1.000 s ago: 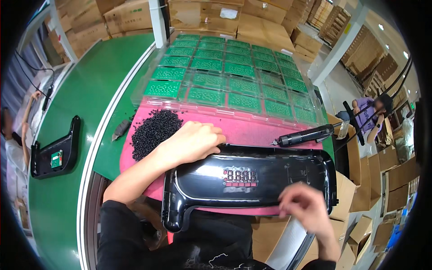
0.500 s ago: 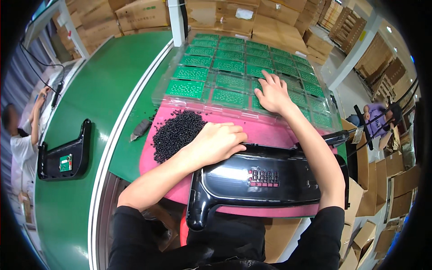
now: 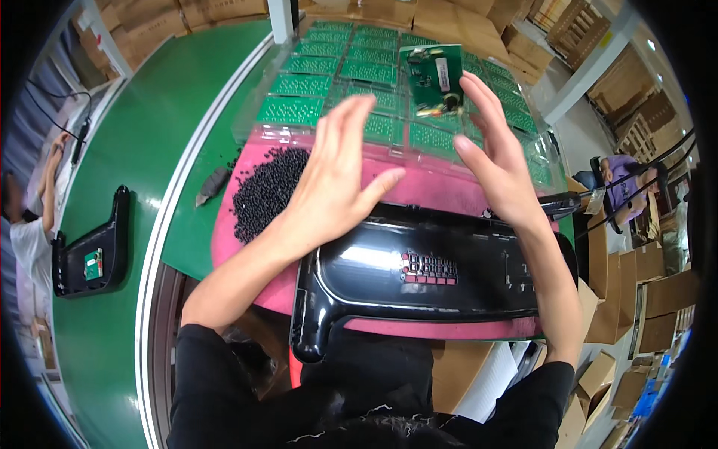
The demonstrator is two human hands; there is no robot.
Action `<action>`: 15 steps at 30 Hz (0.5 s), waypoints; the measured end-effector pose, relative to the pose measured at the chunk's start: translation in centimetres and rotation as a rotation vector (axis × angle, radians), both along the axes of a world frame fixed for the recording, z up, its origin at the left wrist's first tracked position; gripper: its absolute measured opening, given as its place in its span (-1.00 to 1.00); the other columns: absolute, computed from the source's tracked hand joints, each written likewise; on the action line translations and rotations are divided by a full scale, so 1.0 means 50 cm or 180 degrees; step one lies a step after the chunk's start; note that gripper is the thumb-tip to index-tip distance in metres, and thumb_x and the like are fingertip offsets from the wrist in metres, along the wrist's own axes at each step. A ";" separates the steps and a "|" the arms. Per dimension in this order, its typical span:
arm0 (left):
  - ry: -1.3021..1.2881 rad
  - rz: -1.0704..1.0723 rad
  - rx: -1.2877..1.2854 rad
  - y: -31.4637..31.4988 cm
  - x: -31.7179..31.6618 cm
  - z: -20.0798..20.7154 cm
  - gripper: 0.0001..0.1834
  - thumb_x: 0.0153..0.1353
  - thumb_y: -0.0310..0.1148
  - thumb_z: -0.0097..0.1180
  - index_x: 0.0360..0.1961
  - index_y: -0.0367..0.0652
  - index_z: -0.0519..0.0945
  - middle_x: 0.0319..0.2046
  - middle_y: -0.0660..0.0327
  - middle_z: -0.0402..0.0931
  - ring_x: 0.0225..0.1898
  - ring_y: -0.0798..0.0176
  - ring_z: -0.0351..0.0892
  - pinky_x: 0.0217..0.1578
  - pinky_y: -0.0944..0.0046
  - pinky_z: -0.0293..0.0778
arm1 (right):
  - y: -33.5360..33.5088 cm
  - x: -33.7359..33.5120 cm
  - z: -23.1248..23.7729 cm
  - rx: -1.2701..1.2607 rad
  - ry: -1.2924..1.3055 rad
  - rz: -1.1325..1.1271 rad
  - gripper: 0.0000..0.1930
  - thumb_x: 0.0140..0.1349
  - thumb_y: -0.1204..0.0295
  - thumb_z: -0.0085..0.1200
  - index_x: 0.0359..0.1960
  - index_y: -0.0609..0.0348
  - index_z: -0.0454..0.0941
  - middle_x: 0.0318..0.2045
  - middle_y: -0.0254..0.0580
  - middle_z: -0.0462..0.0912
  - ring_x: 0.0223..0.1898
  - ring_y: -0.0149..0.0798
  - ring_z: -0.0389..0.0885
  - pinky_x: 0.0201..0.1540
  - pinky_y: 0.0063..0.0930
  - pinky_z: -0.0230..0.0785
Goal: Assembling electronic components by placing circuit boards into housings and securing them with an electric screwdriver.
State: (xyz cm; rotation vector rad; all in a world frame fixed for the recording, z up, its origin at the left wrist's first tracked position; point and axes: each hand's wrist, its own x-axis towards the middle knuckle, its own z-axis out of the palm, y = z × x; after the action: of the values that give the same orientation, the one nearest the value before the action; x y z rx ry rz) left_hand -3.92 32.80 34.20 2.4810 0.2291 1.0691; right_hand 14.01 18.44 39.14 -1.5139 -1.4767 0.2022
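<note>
A green circuit board (image 3: pixel 428 82) is raised above the tray, tilted, with its component side and a white label showing. My right hand (image 3: pixel 502 161) has its fingertips at the board's right edge; its thumb stands apart below, and part of the grip is hidden. My left hand (image 3: pixel 333 176) is raised with nothing in it, fingers stretched and thumb spread, over the upper left of a glossy black plastic housing (image 3: pixel 479 247). This housing lies across a pink mat (image 3: pixel 258 295) and has a group of small cutouts.
Behind the mat, a clear plastic tray (image 3: pixel 247 123) holds rows of green boards. Small black parts (image 3: pixel 262 198) form a pile left of my left hand. Another black housing (image 3: pixel 116 262) sits on the green surface (image 3: pixel 179 97) at left. Cardboard boxes (image 3: pixel 636 299) stand right; other people are beyond.
My right hand has come back from the tray with a circuit board now lifted beside its fingers. My left hand has risen off the housing and opened. The view has shifted slightly.
</note>
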 end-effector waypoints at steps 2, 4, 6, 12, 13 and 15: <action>-0.0155 -0.0422 -0.0729 -0.007 0.001 0.007 -0.18 0.21 -0.31 0.23 0.37 -0.32 0.06 0.27 -0.14 0.18 0.28 -0.07 0.25 0.28 0.05 0.19 | -0.052 -0.062 0.005 0.0086 0.1519 0.0743 -0.27 0.23 0.53 0.05 0.41 0.37 0.01 0.43 -0.04 0.00 0.44 -0.17 -0.01 0.42 -0.24 -0.10; -0.0381 -0.1603 -0.2130 -0.026 0.001 0.003 -0.33 0.34 -0.36 0.05 0.38 -0.33 0.07 0.19 -0.02 0.34 0.21 0.08 0.38 0.24 0.14 0.25 | -0.096 -0.101 -0.012 0.0026 0.2345 0.1150 -0.21 0.20 0.57 0.08 0.42 0.41 -0.08 0.46 -0.07 -0.10 0.44 -0.17 -0.01 0.36 -0.28 0.01; 0.0196 -0.2171 -0.2925 -0.047 -0.020 0.027 -0.45 0.42 -0.39 -0.10 0.36 -0.31 0.12 0.08 0.10 0.45 0.00 0.26 0.52 0.00 0.30 0.45 | -0.146 -0.140 -0.005 -0.0115 0.2199 0.0728 -0.14 0.17 0.46 0.17 0.43 0.35 -0.09 0.44 -0.01 -0.02 0.42 -0.13 0.04 0.33 -0.28 0.07; 0.1790 -0.3113 -0.2204 -0.055 -0.048 0.029 -0.58 0.31 -0.50 -0.11 0.21 -0.25 0.38 -0.35 0.07 0.63 -0.47 0.23 0.62 -0.42 0.25 0.52 | -0.220 -0.121 -0.021 0.0081 -0.1319 -0.0407 -0.19 -0.09 0.53 0.44 0.23 0.37 0.27 -0.01 -0.01 0.56 -0.11 -0.21 0.57 -0.01 -0.43 0.39; 0.2446 -0.3107 -0.1676 -0.056 -0.051 0.042 -0.52 0.30 -0.51 -0.05 0.27 -0.26 0.33 -0.39 0.03 0.66 -0.45 0.11 0.69 -0.44 0.25 0.55 | -0.224 -0.142 -0.023 -0.0020 -0.1049 -0.0537 -0.49 -0.16 0.56 0.45 -0.10 0.40 0.55 -0.43 -0.10 0.61 -0.51 -0.22 0.55 -0.39 -0.41 0.42; 0.2485 -0.3524 -0.2003 -0.077 -0.061 0.028 -0.47 0.26 -0.55 0.00 0.28 -0.24 0.32 -0.45 0.00 0.63 -0.50 0.01 0.65 -0.51 0.19 0.49 | -0.252 -0.160 -0.020 -0.0472 -0.1247 -0.0237 -0.65 -0.14 0.59 0.40 -0.26 0.39 0.59 -0.56 -0.18 0.54 -0.60 -0.26 0.49 -0.51 -0.47 0.38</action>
State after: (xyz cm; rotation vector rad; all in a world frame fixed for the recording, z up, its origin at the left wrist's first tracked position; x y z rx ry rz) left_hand -6.95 28.93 35.60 1.8097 -0.4762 -0.3882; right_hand 6.03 5.84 38.14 -1.7989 -1.7364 -0.0344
